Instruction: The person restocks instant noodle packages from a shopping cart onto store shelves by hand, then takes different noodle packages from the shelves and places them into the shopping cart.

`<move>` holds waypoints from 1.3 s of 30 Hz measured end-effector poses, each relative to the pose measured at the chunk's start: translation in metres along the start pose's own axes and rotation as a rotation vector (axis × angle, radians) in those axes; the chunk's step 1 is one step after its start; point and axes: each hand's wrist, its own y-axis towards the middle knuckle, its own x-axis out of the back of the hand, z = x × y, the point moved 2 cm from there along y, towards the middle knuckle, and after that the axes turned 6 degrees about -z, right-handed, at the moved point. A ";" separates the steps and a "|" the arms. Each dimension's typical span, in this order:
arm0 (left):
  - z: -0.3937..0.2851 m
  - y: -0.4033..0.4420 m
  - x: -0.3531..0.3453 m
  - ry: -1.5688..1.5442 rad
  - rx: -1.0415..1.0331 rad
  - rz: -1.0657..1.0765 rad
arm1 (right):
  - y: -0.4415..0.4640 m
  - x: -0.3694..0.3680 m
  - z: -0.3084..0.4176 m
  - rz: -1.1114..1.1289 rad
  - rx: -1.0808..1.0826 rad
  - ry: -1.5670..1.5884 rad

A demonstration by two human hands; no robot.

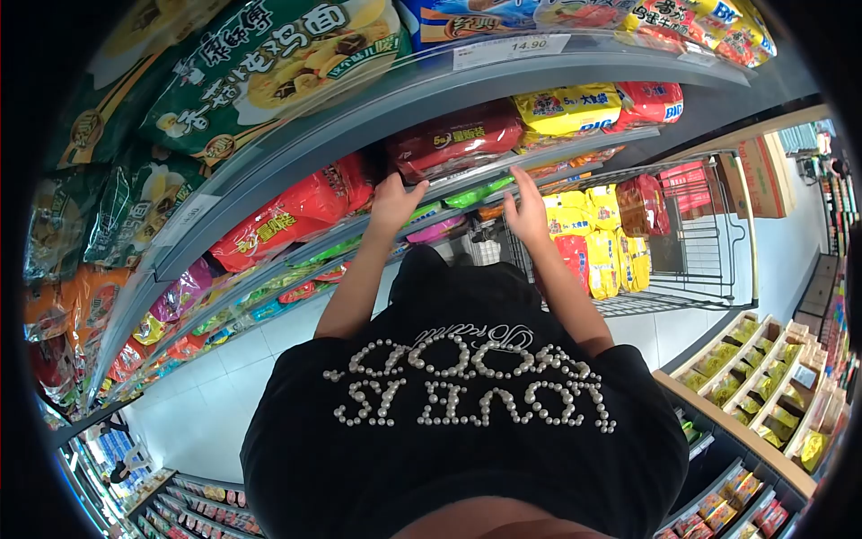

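Note:
A dark red multipack of instant noodles (458, 139) lies on a middle shelf in front of me. My left hand (395, 205) is at the shelf edge by the pack's lower left corner, its thumb spread away from the fingers, which are partly hidden. Just below the pack's right end, my right hand (528, 211) is open with fingers stretched and nothing in it. Left of my left hand are bright red noodle packs (283, 220). Yellow packs (566, 110) and a red pack (648, 103) sit to the right on the same shelf.
A wire shopping cart (691, 260) stands at my right, with yellow packs (606, 247) and a brown-red pack (642, 205) in it. Green noodle packs (278, 72) fill the upper shelf behind a price label (512, 49). Wooden display bins (745, 377) are at lower right.

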 end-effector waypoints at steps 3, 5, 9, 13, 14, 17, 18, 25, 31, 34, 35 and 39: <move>0.005 0.001 -0.003 0.063 0.001 -0.010 | -0.041 -0.005 -0.039 0.035 -0.109 -0.035; 0.011 0.002 -0.007 0.039 -0.022 -0.024 | -0.073 -0.007 -0.071 0.115 -0.264 -0.034; 0.004 0.000 -0.002 0.116 -0.021 -0.004 | -0.142 -0.012 -0.135 0.220 -0.629 -0.008; -0.008 -0.004 0.005 0.017 -0.049 -0.047 | -0.185 -0.001 -0.147 0.389 -0.841 -0.077; -0.011 -0.005 0.007 0.002 -0.046 -0.052 | -0.196 0.002 -0.146 0.427 -0.905 -0.107; -0.004 -0.001 0.006 0.081 0.017 0.021 | -0.226 -0.007 -0.159 0.362 -0.954 -0.006; -0.003 0.001 0.006 0.059 0.019 0.023 | -0.227 -0.009 -0.156 0.342 -1.030 0.080; -0.005 0.002 0.002 0.078 0.054 0.055 | -0.214 -0.002 -0.147 0.302 -0.729 -0.056; -0.012 0.003 0.003 -0.046 -0.012 -0.007 | -0.208 -0.005 -0.155 0.471 -0.808 0.036; -0.017 0.000 0.003 -0.068 0.022 0.002 | -0.200 0.006 -0.165 0.555 -0.900 0.164; -0.016 0.001 0.003 -0.082 0.021 -0.002 | -0.193 0.009 -0.172 0.591 -0.953 0.203; -0.011 0.002 0.000 -0.043 0.035 0.001 | -0.185 0.059 -0.310 -0.105 -1.141 0.128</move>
